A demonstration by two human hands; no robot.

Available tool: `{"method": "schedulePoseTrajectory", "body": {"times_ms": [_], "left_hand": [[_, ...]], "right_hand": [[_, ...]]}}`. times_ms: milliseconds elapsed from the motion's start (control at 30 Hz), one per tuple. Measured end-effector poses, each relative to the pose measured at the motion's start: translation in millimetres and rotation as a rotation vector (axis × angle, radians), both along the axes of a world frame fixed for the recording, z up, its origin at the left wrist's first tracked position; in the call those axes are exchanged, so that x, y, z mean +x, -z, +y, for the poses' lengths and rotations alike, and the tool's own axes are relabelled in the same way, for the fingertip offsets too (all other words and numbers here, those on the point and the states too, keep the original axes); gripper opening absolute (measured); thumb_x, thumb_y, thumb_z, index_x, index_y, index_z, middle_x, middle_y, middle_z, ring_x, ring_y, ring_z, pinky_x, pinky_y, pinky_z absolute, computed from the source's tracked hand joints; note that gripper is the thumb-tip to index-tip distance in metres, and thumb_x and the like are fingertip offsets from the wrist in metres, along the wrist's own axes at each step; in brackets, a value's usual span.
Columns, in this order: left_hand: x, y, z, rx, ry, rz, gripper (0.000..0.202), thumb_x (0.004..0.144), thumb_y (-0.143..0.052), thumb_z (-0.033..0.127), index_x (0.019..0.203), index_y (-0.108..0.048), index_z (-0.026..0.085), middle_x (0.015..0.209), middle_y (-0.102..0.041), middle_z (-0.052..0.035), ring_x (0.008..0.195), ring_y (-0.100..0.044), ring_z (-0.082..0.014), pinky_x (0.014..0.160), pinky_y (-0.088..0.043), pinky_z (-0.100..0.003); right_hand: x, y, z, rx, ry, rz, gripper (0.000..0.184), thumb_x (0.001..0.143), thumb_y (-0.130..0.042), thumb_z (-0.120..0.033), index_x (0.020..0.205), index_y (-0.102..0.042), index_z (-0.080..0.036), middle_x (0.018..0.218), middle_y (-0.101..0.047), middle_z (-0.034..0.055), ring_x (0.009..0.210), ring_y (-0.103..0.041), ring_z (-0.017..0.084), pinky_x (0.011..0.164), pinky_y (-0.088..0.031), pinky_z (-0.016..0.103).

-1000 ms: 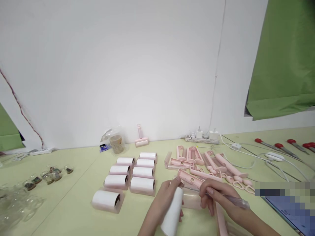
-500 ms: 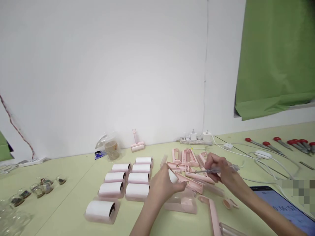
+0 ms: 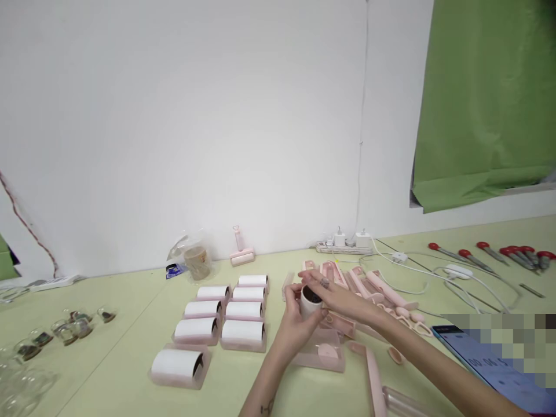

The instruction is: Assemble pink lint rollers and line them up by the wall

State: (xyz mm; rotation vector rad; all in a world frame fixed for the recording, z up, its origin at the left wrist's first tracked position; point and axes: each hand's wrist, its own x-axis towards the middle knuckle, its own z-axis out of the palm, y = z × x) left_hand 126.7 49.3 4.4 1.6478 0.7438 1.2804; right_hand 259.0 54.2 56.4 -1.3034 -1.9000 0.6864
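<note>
My left hand (image 3: pixel 293 321) is closed around a white lint roller refill (image 3: pixel 309 302), tipped so that its dark hollow end faces up toward me. My right hand (image 3: pixel 334 295) lies across the far rim of that roll with its fingers stretched out. Below the hands is a pale pink translucent cover (image 3: pixel 319 356). Several pink plastic lint roller parts (image 3: pixel 354 284) lie behind and to the right. Left of my hands, white rolls (image 3: pixel 244 332) sit in pink translucent covers, set out in rows.
A pink lint roller (image 3: pixel 242 257) and a bagged tape roll (image 3: pixel 197 263) are by the wall. The power strip (image 3: pixel 343 249) trails white cables rightward. Red-handled tools (image 3: pixel 473 260) lie at far right, above a phone (image 3: pixel 482 359). Small glass domes (image 3: pixel 65 332) occupy the left side.
My right hand has moved left from the pink parts onto the roll. The thin-shafted clear tool it held is no longer visible. My left hand has turned the roll's open end upward.
</note>
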Motion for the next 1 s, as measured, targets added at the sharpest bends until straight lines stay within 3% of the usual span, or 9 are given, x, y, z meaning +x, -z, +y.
{"method": "schedulePoseTrajectory", "body": {"times_ms": [100,200,267,333,467,567,733,900,1000], "left_hand": [[-7.7,-4.2,0.6,-0.019,-0.072,0.048,0.040,0.067,-0.064,0.029,0.099,-0.042,0.021,0.099,-0.053,-0.0049,0.095,-0.052,-0.0190,0.084,-0.039,-0.032],[-13.9,-14.9,-3.6,0.004,-0.056,0.139,0.039,0.066,-0.066,0.030,0.098,-0.046,0.021,0.099,-0.054,-0.0042,0.092,-0.052,-0.0186,0.083,-0.039,-0.031],[-17.2,-22.0,-5.8,0.030,-0.020,0.183,0.038,0.066,-0.066,0.030,0.098,-0.049,0.021,0.101,-0.055,-0.0036,0.092,-0.051,-0.0182,0.083,-0.039,-0.030],[-20.4,-26.8,-5.0,0.056,-0.032,0.155,0.038,0.066,-0.066,0.029,0.099,-0.049,0.021,0.100,-0.055,-0.0032,0.092,-0.051,-0.0178,0.082,-0.039,-0.029],[-28.3,-27.7,2.4,0.078,-0.166,-0.094,0.036,0.068,-0.063,0.030,0.097,-0.045,0.020,0.096,-0.055,-0.0033,0.092,-0.053,-0.0168,0.080,-0.041,-0.027],[-35.0,-23.3,5.7,0.078,-0.215,-0.198,0.035,0.070,-0.062,0.031,0.098,-0.044,0.020,0.096,-0.054,-0.0029,0.092,-0.053,-0.0158,0.079,-0.041,-0.026],[-41.1,-17.7,6.4,0.073,-0.217,-0.202,0.036,0.069,-0.063,0.030,0.098,-0.043,0.020,0.095,-0.054,-0.0032,0.091,-0.054,-0.0159,0.078,-0.042,-0.027],[-41.1,-21.2,7.0,0.107,-0.240,-0.212,0.037,0.069,-0.064,0.031,0.097,-0.043,0.019,0.094,-0.054,-0.0033,0.089,-0.054,-0.0156,0.077,-0.042,-0.026],[-40.5,-22.1,5.8,0.116,-0.232,-0.174,0.037,0.069,-0.063,0.031,0.099,-0.043,0.019,0.096,-0.054,-0.0039,0.090,-0.054,-0.0160,0.078,-0.042,-0.027]], "right_hand": [[4.2,-14.5,-7.1,0.098,-0.014,0.283,0.044,0.088,-0.017,-0.050,0.108,-0.046,-0.023,0.104,-0.058,0.0069,0.095,-0.056,0.020,0.076,-0.045,0.034],[19.6,-29.9,-17.3,0.216,0.050,0.583,0.030,0.088,-0.028,-0.044,0.099,-0.047,-0.024,0.072,-0.055,-0.0001,0.058,-0.057,0.014,0.052,-0.044,0.026],[29.6,-31.5,-19.7,0.257,0.122,0.379,0.029,0.088,-0.027,-0.041,0.096,-0.049,-0.022,0.063,-0.051,-0.0018,0.048,-0.051,0.012,0.043,-0.039,0.024],[33.5,-24.1,-15.1,0.236,0.093,-0.018,0.032,0.088,-0.028,-0.038,0.092,-0.054,-0.020,0.071,-0.058,0.0019,0.059,-0.056,0.015,0.048,-0.040,0.024],[16.1,5.6,12.4,0.130,-0.211,-0.456,0.010,0.072,-0.057,-0.026,0.074,-0.065,-0.021,0.071,-0.064,0.0012,0.066,-0.059,0.018,0.055,-0.042,0.025],[-7.7,25.3,35.8,0.108,-0.386,-0.646,0.019,0.063,-0.067,-0.021,0.081,-0.066,-0.021,0.074,-0.063,0.0005,0.065,-0.058,0.017,0.056,-0.042,0.027],[-29.4,37.5,54.6,0.136,-0.498,-0.793,0.018,0.078,-0.057,-0.032,0.082,-0.060,-0.016,0.085,-0.061,0.0019,0.075,-0.056,0.015,0.068,-0.044,0.033],[-18.1,23.3,41.8,0.200,-0.434,-0.737,0.031,0.068,-0.061,-0.031,0.096,-0.060,-0.018,0.095,-0.058,0.0062,0.076,-0.057,0.020,0.063,-0.040,0.030],[-8.5,17.5,24.5,0.170,-0.441,-0.696,0.033,0.063,-0.063,-0.033,0.094,-0.063,-0.023,0.088,-0.060,0.0026,0.068,-0.057,0.018,0.054,-0.037,0.026]]}}
